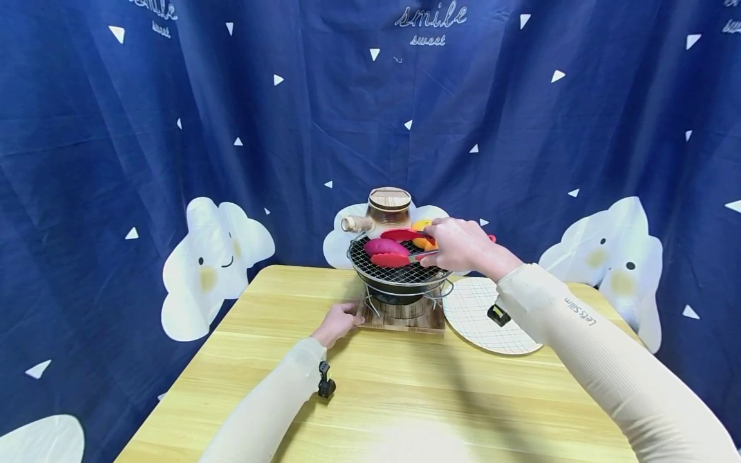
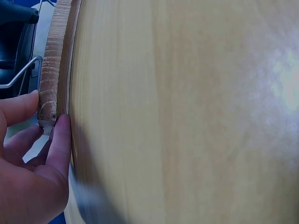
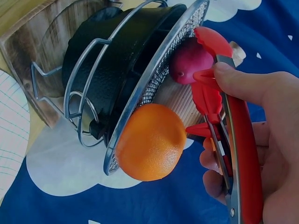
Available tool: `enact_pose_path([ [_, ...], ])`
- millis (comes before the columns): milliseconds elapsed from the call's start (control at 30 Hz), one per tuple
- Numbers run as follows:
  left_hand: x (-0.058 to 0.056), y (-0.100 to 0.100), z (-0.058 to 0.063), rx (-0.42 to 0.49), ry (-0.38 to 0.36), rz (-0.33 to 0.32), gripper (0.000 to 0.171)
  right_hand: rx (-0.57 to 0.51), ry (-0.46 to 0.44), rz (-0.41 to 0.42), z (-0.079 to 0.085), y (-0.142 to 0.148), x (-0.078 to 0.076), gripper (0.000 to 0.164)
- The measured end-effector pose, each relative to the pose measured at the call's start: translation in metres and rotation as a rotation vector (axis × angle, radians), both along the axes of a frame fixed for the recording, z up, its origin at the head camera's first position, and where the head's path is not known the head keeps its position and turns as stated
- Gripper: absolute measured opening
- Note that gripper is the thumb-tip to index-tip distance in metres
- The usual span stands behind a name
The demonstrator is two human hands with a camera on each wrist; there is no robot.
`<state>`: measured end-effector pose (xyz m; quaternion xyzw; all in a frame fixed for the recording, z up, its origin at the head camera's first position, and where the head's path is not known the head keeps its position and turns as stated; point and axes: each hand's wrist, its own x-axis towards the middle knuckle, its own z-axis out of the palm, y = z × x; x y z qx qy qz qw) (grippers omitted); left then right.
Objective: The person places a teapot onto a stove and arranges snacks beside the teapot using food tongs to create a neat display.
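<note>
My left hand pinches the near-left corner of a square wooden board, thumb on top and fingers beneath. On that board stands a small black grill with a wire mesh top. My right hand grips red-handled tongs above the mesh. The tongs' red tips lie on either side of a purple-red oval fruit or vegetable, whose kind I cannot tell. Whether both tips press on it is unclear. An orange rests on the mesh, partly hidden by my right hand in the head view.
Behind the grill stands a brown pot with a wooden lid and a side handle. A round white plate with thin grid lines lies right of the board. A blue patterned curtain hangs around the wooden table.
</note>
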<state>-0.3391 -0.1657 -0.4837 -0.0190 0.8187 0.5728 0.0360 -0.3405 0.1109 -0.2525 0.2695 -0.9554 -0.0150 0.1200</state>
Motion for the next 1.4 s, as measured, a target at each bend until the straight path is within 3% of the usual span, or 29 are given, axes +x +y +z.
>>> enact_pose_path([
  [333, 0.0011, 0.0, 0.0015, 0.001, 0.0, 0.0, 0.06, 0.006, -0.008, -0.007, 0.0008, 0.0004, -0.0011, 0.052],
  [900, 0.0005, 0.0006, -0.0002, 0.024, -0.003, 0.0, 0.061, -0.015, 0.027, 0.022, -0.0006, 0.0025, -0.0005, 0.035],
  [1133, 0.0, 0.0003, 0.0002, 0.02, 0.001, 0.003, 0.06, -0.029, 0.032, 0.052, -0.0009, 0.003, 0.0018, 0.038],
  [1400, 0.0024, 0.0009, 0.0017, 0.027, -0.004, 0.003, 0.06, -0.037, -0.001, 0.033, -0.0031, 0.0028, 0.0006, 0.047],
])
